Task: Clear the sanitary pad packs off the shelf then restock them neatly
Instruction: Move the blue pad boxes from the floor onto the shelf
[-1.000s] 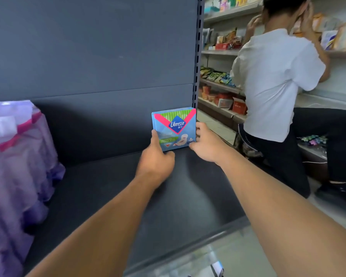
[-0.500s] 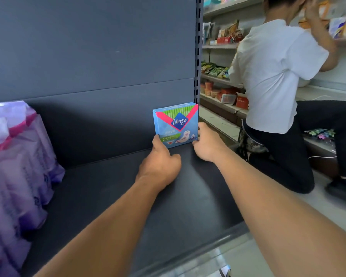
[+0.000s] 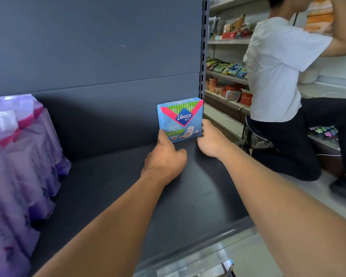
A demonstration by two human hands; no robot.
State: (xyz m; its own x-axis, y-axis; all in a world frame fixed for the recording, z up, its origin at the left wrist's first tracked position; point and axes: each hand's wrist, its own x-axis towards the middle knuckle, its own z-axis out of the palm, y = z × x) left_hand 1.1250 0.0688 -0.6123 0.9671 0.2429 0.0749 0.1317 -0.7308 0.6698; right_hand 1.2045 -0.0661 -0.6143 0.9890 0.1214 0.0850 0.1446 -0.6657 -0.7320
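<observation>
A blue Libresse sanitary pad pack (image 3: 179, 117) with a pink V and green stripes stands upright at the back right corner of the dark shelf (image 3: 112, 188), against the back panel. My left hand (image 3: 166, 158) has its thumb on the pack's lower left edge, the other fingers curled on the shelf. My right hand (image 3: 209, 139) presses against the pack's lower right side. Both hands hold the pack between them.
A stack of purple pad packs (image 3: 18, 162) fills the shelf's left end. A slotted upright post (image 3: 204, 47) bounds the shelf on the right. Beyond it a person in a white shirt (image 3: 276, 68) kneels at shelves of snacks (image 3: 226, 68).
The pack has settled from a slight lift onto the shelf at the back corner. My hands stay on its two sides. The person on the right has raised an arm to a higher shelf.
</observation>
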